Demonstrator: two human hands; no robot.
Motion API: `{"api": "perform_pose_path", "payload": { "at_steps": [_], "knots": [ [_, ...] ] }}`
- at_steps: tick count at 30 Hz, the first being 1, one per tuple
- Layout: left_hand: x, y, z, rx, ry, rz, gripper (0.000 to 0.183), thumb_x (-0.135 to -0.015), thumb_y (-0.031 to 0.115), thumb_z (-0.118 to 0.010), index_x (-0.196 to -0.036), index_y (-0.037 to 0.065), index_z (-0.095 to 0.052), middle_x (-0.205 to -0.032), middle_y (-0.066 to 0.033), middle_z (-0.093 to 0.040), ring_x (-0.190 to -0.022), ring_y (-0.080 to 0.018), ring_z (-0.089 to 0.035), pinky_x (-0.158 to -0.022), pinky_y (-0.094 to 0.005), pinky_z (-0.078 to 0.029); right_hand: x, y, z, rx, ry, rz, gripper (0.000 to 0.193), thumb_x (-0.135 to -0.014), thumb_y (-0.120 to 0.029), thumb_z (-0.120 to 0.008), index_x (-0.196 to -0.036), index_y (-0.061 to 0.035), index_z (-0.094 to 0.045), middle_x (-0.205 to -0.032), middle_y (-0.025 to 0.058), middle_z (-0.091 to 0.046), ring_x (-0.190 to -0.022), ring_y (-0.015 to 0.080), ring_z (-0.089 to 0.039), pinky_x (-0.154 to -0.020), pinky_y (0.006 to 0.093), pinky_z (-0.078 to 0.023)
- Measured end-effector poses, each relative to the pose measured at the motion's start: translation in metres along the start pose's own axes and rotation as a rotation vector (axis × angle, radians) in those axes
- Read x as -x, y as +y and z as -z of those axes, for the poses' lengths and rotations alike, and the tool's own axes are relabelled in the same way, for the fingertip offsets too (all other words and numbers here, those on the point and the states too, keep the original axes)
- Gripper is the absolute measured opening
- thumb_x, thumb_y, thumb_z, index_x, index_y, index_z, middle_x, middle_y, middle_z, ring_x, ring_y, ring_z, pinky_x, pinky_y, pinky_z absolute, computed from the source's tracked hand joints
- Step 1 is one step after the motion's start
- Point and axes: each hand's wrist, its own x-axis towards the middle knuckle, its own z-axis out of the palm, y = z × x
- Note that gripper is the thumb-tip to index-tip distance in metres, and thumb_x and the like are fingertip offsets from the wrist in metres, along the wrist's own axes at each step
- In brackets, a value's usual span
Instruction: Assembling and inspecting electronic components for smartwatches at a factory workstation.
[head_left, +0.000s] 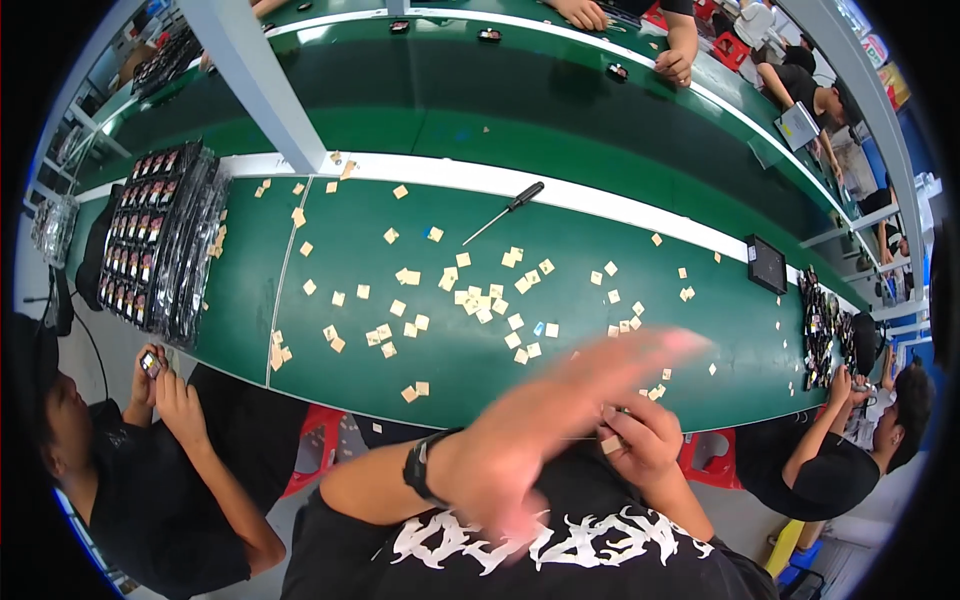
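Note:
My left hand (560,400), a black band on its wrist, reaches across toward the right, blurred by motion. Its fingers are stretched out and its thumb is apart, with nothing visible in it. Behind it, close to my chest, my right hand (645,440) is closed, fingers curled. A small beige square (612,445) shows at its fingertips; anything else in that grip is partly hidden by my left hand. Many more beige squares (497,291) lie scattered over the green tabletop (240,310), some overlapping. Two small blue bits are among them.
A screwdriver (515,208) lies near the white rail (600,208). Stacked trays of small parts (150,240) stand at left; a black tray (767,264) and a pile of dark parts (818,330) are at right. A grey post (255,85) rises far left. People sit at both sides and work across.

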Motion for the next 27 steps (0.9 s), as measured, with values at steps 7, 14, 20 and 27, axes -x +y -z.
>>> {"api": "perform_pose_path", "payload": {
  "at_steps": [7,14,20,27],
  "knots": [
    [0.07,-0.057,0.022,0.09,0.164,0.773,0.043,-0.109,0.026,-0.044,-0.143,0.0,-0.052,-0.125,-0.0091,-0.061,-0.093,-0.0123,-0.058,-0.078,-0.0265,-0.051,-0.004,-0.01,-0.024,-0.001,-0.021,-0.013,0.031,-0.067,-0.001,-0.083,-0.095,-0.0124,-0.077,-0.105,0.0086,-0.064,-0.05,0.0089,-0.048,-0.045,0.0235,-0.04],
    [0.085,-0.061,0.042,0.075,0.346,0.781,0.036,-0.107,0.01,-0.048,-0.14,-0.001,-0.052,-0.121,-0.0099,-0.066,-0.087,-0.01,-0.062,-0.071,-0.0236,-0.051,-0.024,-0.021,-0.024,-0.003,-0.235,-0.215,0.038,-0.072,-0.002,-0.079,-0.108,-0.011,-0.073,-0.112,0.0081,-0.064,-0.061,0.0138,-0.059,-0.052,0.0275,-0.048],
    [0.08,-0.061,0.05,-0.081,0.356,0.698,0.038,-0.105,0.001,-0.048,-0.143,-0.003,-0.049,-0.132,-0.0159,-0.062,-0.098,-0.0149,-0.068,-0.079,-0.0265,-0.055,-0.029,-0.028,-0.023,-0.1,-0.22,-0.651,0.015,-0.091,-0.012,-0.071,-0.103,-0.0034,-0.072,-0.092,0.0109,-0.066,-0.07,0.0265,-0.065,-0.062,0.0356,-0.052],
    [0.082,-0.07,0.045,-0.234,0.39,0.698,0.04,-0.102,-0.006,-0.048,-0.142,-0.006,-0.048,-0.129,-0.018,-0.063,-0.107,-0.0202,-0.069,-0.093,-0.032,-0.059,-0.05,-0.035,-0.03,-0.041,-0.562,-0.921,0.021,-0.096,-0.017,-0.068,-0.084,-0.0008,-0.06,-0.081,0.0135,-0.065,-0.066,0.0329,-0.063,-0.06,0.0407,-0.05]
  ]
}}
